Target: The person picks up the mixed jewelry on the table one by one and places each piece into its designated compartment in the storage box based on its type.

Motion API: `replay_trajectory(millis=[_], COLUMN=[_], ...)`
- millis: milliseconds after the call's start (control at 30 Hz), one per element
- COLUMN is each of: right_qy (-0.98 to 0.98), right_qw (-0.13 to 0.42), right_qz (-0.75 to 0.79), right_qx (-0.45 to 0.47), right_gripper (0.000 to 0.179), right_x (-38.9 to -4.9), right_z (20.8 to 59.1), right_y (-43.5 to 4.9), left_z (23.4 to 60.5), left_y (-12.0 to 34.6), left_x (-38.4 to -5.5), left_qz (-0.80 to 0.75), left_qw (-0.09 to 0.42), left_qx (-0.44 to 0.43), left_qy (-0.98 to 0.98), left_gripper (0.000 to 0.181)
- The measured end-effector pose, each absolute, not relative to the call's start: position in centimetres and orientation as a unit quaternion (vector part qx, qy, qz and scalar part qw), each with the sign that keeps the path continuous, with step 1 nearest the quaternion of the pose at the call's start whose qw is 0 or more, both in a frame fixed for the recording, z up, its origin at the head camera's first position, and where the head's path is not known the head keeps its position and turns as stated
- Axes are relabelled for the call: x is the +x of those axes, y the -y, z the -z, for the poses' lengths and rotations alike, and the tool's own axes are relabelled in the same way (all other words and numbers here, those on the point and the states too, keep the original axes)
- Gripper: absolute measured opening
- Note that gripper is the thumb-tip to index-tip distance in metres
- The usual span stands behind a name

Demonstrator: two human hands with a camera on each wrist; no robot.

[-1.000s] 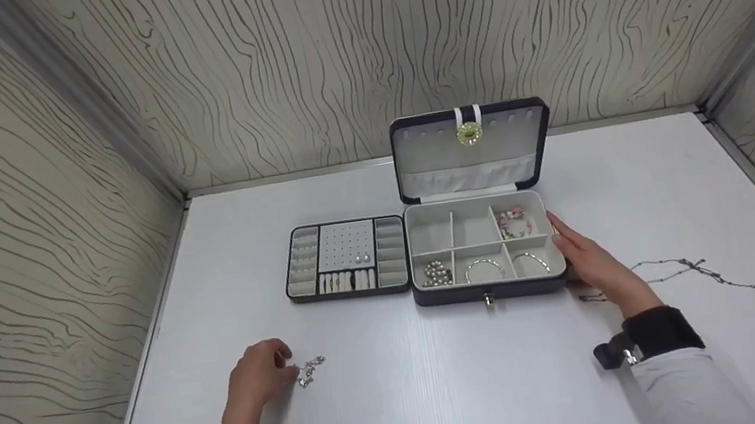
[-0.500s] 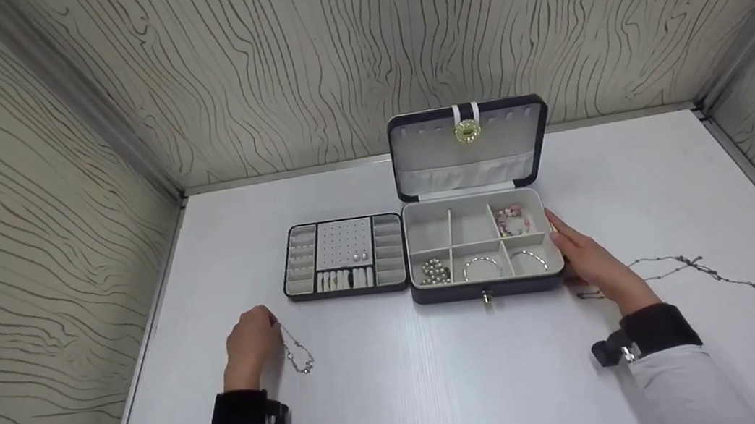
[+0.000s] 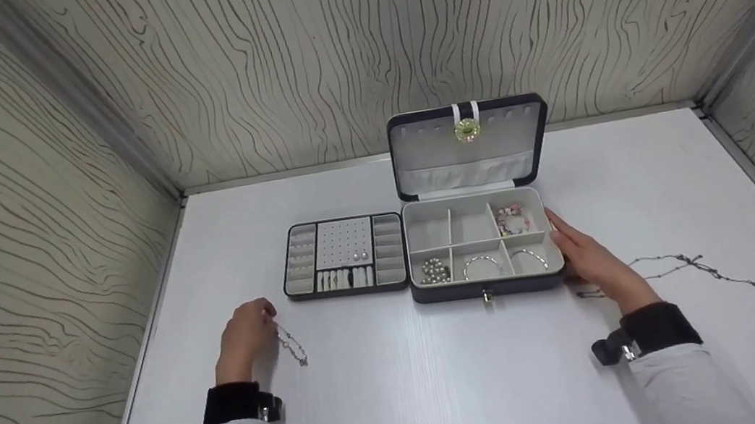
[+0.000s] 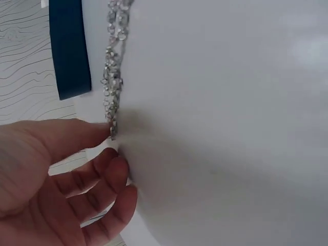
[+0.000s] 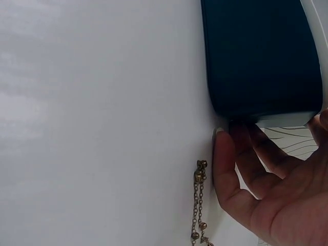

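My left hand (image 3: 248,335) pinches one end of a silver chain (image 3: 292,347) between thumb and fingers, left of the jewelry tray. In the left wrist view the doubled chain (image 4: 114,77) runs away from the thumb tip over the white surface. My right hand (image 3: 592,262) rests with extended fingers against the right side of the dark jewelry box (image 3: 490,290), whose lid stands up. Inside the box lie a pearl string (image 3: 435,274), a pink beaded bracelet (image 3: 511,220) and two silver bangles. In the right wrist view the fingertips touch the box's corner.
A dark-edged tray (image 3: 348,292) with small compartments, several ring-like pieces and two pearl earrings sits against the box's left side. Past the right wrist, a thin beaded necklace (image 3: 691,264) lies on the white table (image 3: 402,398). Patterned panels enclose the back and sides.
From lying on the table by the fingers, the silver chain has been taken up by my left hand, which moved farther back, then slightly left. My right hand stays on the box.
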State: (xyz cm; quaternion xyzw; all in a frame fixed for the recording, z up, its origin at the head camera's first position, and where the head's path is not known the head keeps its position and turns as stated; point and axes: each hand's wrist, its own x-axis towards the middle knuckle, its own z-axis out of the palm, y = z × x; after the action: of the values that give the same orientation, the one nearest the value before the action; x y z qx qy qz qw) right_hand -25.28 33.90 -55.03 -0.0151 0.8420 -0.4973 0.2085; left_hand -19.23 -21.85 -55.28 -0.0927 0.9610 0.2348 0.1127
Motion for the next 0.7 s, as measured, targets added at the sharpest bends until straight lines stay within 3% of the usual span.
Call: replay_trajectory(millis=[533, 700], right_qy=[-0.844, -0.842], right_qw=[0.211, 0.211], right_qz=[0.493, 0.497], right_qx=[-0.008, -0.013], right_gripper=[0.057, 0.058], right_x=[-25.23, -25.22], right_z=[54.84, 54.89], right_y=[-33.83, -33.89], left_z=[55.03, 55.23], left_y=[21.65, 21.99], left_x=[-19.00, -18.79], left_qz=[-0.269, -0.320], left_qw=[0.145, 0.131], left_qx=[-0.060, -0.054], left_qy=[-0.950, -0.937], left_gripper=[0.004, 0.004])
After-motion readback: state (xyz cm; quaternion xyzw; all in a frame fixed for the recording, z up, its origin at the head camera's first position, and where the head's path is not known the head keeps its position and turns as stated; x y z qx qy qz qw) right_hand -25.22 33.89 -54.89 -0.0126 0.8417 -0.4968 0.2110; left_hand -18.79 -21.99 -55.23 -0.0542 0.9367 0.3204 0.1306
